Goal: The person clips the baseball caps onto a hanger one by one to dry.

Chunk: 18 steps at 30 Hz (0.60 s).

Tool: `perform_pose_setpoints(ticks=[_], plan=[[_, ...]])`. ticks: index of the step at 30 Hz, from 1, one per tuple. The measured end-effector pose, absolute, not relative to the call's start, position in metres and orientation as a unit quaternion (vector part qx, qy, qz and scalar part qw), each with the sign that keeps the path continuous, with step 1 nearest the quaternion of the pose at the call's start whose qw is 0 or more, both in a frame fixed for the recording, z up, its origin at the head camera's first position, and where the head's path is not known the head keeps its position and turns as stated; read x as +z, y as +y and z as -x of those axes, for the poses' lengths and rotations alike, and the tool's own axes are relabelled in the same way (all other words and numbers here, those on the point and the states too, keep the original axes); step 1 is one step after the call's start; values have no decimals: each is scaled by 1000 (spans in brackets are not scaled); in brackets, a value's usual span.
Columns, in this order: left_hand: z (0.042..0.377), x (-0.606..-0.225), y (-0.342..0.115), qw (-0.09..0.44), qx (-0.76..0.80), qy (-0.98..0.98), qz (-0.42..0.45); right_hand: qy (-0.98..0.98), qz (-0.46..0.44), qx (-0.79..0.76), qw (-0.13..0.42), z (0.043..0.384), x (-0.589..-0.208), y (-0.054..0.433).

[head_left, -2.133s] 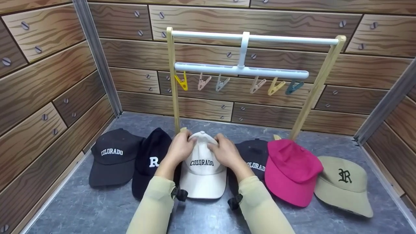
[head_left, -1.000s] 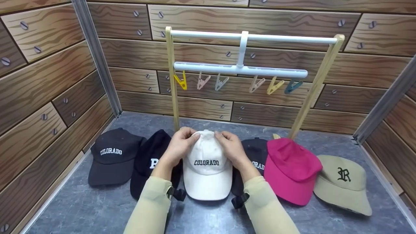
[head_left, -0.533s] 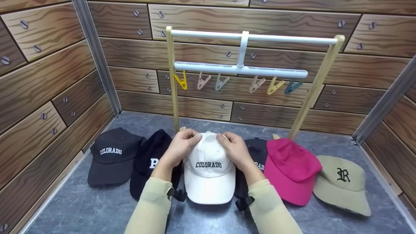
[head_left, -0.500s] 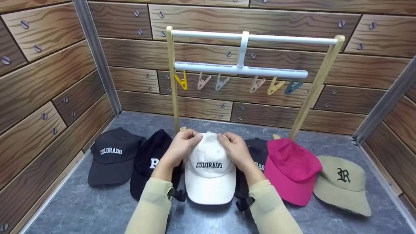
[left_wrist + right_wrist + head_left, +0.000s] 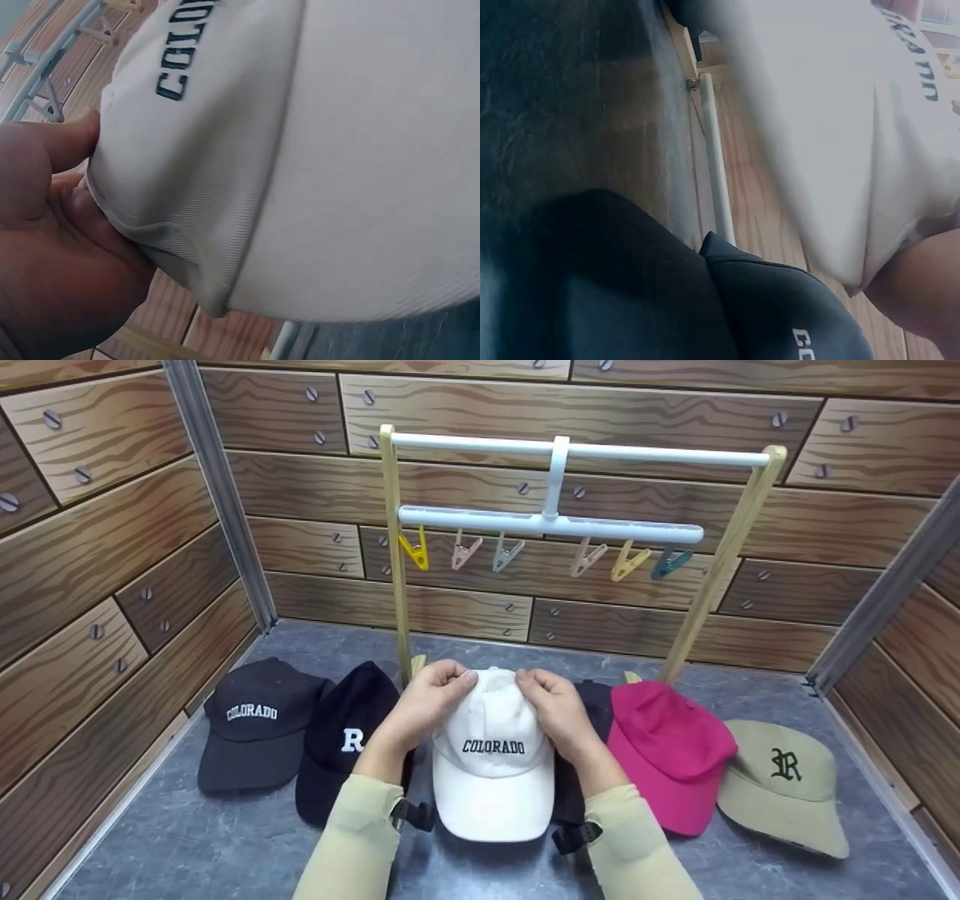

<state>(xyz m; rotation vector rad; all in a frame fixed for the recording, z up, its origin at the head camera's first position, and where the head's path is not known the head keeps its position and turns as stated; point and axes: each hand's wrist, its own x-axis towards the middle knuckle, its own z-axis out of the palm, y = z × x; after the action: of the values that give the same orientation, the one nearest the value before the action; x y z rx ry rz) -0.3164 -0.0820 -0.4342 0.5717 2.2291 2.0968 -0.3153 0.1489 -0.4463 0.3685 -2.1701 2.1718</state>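
A white baseball cap (image 5: 493,780) with dark COLORADO lettering is held up in front of me, its brim toward me. My left hand (image 5: 424,701) grips the left side of its crown, thumb on the front. On the opposite side my right hand (image 5: 562,709) pinches the crown the same way. In the left wrist view the thumb (image 5: 71,141) presses against the white cloth and the fingers go behind it. The right wrist view shows the white cap (image 5: 832,135) raised off the table, above a dark cap (image 5: 780,307). The fingers behind the crown are hidden.
A wooden rack (image 5: 394,547) stands behind, with a pale blue hanger (image 5: 547,523) carrying several clips. Left lie a dark COLORADO cap (image 5: 251,757) and a navy R cap (image 5: 330,780). Right are a partly hidden dark cap (image 5: 596,705), a pink cap (image 5: 667,750) and a khaki cap (image 5: 787,795).
Both hands have drawn the white cap toward me and slightly right, and it looks larger. The thumbs sit higher on the crown than at first. The other caps stay put.
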Motion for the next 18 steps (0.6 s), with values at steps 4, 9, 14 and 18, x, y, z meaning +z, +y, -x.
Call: perform_pose_setpoints(ticks=[4, 9, 14, 18], plan=[[316, -434, -78, 19, 700, 692, -178, -689, -129, 713, 15, 314, -444, 152], [316, -435, -73, 27, 726, 664, -179, -684, -126, 719, 20, 312, -442, 158], [314, -433, -70, 15, 716, 672, -185, -688, -120, 715, 30, 311, -439, 163], [313, -430, -67, 1, 702, 689, -179, -692, -115, 711, 41, 310, -436, 166]])
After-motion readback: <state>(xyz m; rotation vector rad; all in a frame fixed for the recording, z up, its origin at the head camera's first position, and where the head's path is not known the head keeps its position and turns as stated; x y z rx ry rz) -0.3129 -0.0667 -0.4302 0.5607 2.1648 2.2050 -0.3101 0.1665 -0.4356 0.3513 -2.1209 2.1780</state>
